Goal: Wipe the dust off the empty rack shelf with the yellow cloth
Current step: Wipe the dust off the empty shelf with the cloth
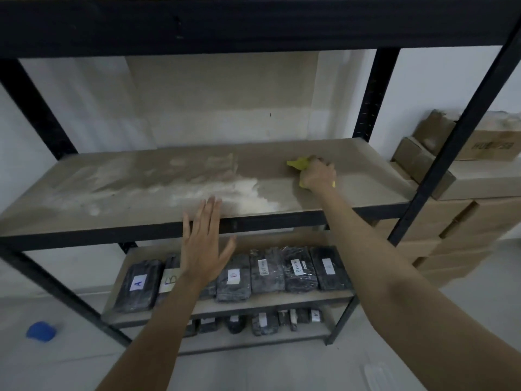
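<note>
The empty rack shelf [282, 165] is a brown board in a black metal frame at chest height. White dust [214, 190] lies in a wide streak over its left and middle; the right part looks bare brown. My right hand [318, 174] presses the yellow cloth [298, 162] flat on the right rear of the board, and most of the cloth is hidden under the hand. My left hand [204, 241] hovers open, fingers spread, at the shelf's front edge near the middle, fingertips just over the board.
The shelf below [253, 303] holds several black wrapped packs with white labels, and more lie on the lowest shelf. Stacked cardboard boxes [465, 210] stand right of the rack behind a black upright [439, 165]. A blue object [41, 331] lies on the floor at left.
</note>
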